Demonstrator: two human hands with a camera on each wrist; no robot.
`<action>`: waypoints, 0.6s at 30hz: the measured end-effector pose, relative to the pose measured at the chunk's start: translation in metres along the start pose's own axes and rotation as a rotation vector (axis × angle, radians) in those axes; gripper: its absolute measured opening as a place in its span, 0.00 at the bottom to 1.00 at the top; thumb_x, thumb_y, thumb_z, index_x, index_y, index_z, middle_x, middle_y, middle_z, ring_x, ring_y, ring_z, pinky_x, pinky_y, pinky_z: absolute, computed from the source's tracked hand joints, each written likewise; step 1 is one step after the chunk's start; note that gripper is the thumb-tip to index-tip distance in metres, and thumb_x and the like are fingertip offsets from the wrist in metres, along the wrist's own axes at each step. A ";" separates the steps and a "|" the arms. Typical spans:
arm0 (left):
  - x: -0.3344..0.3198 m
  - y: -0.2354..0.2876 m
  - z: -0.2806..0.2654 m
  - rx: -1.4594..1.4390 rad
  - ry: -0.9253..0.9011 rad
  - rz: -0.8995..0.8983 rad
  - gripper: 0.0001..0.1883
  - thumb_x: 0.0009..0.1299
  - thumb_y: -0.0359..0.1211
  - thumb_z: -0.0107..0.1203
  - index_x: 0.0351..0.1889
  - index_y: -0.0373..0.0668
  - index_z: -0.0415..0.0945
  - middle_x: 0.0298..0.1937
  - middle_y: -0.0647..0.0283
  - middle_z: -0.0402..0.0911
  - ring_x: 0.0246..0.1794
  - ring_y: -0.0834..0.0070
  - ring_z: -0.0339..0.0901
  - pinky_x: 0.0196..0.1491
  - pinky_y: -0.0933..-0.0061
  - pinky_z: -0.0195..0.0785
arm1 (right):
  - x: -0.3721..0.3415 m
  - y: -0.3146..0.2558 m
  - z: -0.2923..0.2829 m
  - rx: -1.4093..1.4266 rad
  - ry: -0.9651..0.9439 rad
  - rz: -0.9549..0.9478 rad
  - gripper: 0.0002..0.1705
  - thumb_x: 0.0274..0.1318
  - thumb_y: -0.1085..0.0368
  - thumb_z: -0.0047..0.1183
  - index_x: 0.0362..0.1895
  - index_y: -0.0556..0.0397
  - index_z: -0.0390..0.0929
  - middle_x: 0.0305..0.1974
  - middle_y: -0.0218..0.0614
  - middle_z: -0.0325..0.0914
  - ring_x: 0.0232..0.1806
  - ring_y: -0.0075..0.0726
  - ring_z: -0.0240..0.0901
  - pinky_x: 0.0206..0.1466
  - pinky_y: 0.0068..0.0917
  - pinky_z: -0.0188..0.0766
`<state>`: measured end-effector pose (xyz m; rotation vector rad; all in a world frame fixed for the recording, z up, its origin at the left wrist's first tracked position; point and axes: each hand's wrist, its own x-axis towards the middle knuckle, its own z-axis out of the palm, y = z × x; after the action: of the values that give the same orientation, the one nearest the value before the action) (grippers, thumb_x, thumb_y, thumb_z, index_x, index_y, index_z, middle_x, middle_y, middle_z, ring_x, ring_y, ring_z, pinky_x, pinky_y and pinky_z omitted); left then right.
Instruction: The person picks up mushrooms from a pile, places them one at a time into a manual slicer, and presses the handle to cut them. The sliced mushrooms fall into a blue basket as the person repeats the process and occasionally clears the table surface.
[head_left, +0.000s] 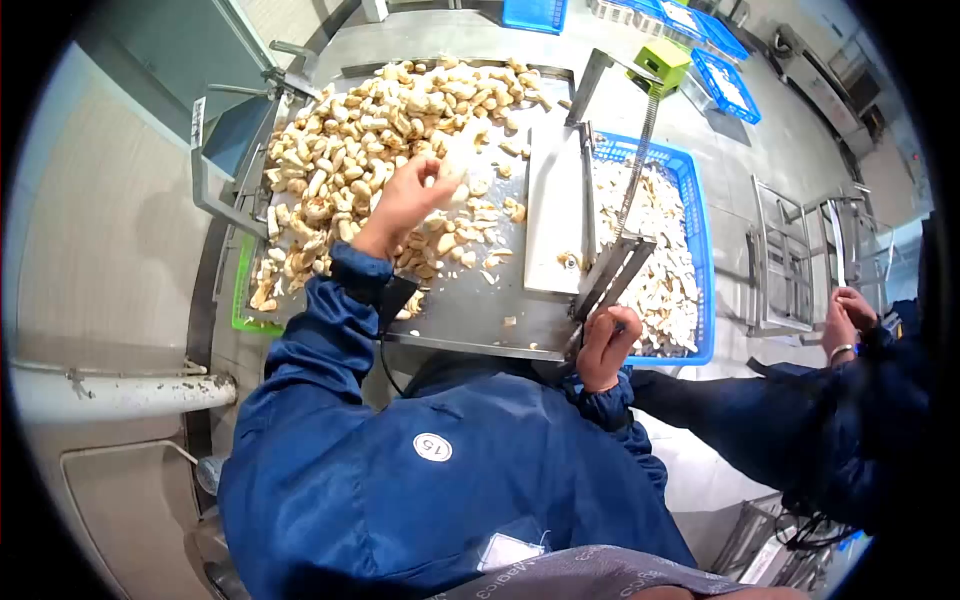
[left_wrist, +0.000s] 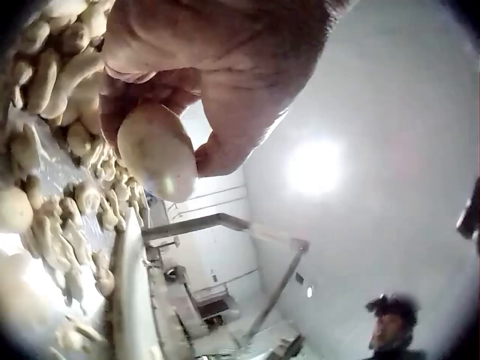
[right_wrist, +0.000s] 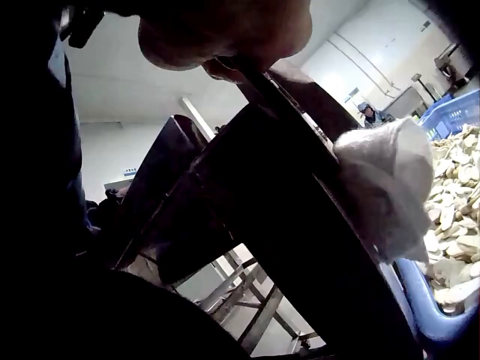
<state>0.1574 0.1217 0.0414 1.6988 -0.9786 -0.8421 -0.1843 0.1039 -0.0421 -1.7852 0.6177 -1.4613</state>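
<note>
My left hand [head_left: 408, 200] is over the right side of a heap of pale mushrooms [head_left: 340, 150] on a steel table [head_left: 450, 325]. Between thumb and fingers it pinches one smooth, thick mushroom [left_wrist: 156, 150], which shows clearly in the left wrist view. My right hand [head_left: 607, 345] is at the table's near right corner, its fingers curled round the end of the slicer's metal handle [head_left: 618, 270]. A long spring [head_left: 640, 150] rises beside that handle. Left of the slicer frame lies a white board [head_left: 556, 200].
Right of the slicer, a blue basket [head_left: 705, 250] holds many cut slices [head_left: 655, 270]. Small mushrooms and scraps lie between heap and board. A white plastic wrap [right_wrist: 386, 180] hangs by the slicer. Another person's hands [head_left: 848, 325] are at the right, near metal racks [head_left: 780, 260].
</note>
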 end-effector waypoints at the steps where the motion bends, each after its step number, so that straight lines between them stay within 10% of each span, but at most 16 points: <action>1: -0.005 0.004 0.002 -0.364 -0.092 -0.082 0.18 0.70 0.37 0.59 0.53 0.37 0.74 0.50 0.59 0.80 0.45 0.75 0.80 0.50 0.75 0.74 | -0.001 0.001 0.000 -0.007 -0.005 0.007 0.10 0.72 0.68 0.40 0.54 0.49 0.59 0.29 0.31 0.63 0.25 0.22 0.57 0.26 0.21 0.58; 5: -0.009 0.011 0.028 -0.701 -0.380 -0.192 0.20 0.74 0.39 0.54 0.56 0.32 0.72 0.51 0.56 0.81 0.53 0.70 0.80 0.57 0.71 0.76 | -0.003 -0.001 -0.003 0.002 0.015 0.026 0.09 0.69 0.70 0.43 0.51 0.54 0.63 0.30 0.35 0.68 0.27 0.25 0.63 0.32 0.23 0.62; 10: 0.030 0.015 0.092 -0.167 -0.183 0.022 0.21 0.73 0.44 0.57 0.46 0.32 0.73 0.40 0.64 0.79 0.35 0.80 0.75 0.35 0.77 0.68 | -0.003 -0.003 -0.005 -0.047 0.002 0.035 0.10 0.69 0.69 0.45 0.51 0.53 0.63 0.29 0.36 0.68 0.26 0.26 0.62 0.31 0.25 0.61; 15: 0.067 -0.002 0.161 0.300 0.206 0.473 0.26 0.65 0.45 0.63 0.45 0.28 0.72 0.37 0.39 0.79 0.39 0.44 0.78 0.43 0.52 0.71 | -0.001 -0.001 -0.007 -0.076 -0.055 0.015 0.10 0.71 0.67 0.42 0.53 0.51 0.59 0.30 0.32 0.65 0.25 0.21 0.60 0.28 0.21 0.59; 18: 0.053 0.006 0.164 0.372 0.105 0.448 0.30 0.63 0.45 0.65 0.50 0.26 0.72 0.40 0.39 0.79 0.40 0.45 0.78 0.46 0.53 0.72 | -0.001 -0.003 -0.009 -0.115 -0.057 0.028 0.10 0.71 0.68 0.42 0.53 0.51 0.59 0.31 0.32 0.65 0.25 0.21 0.59 0.28 0.21 0.59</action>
<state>0.0363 0.0084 -0.0065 1.7071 -1.4374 -0.2851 -0.1930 0.1044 -0.0395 -1.8925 0.7076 -1.3748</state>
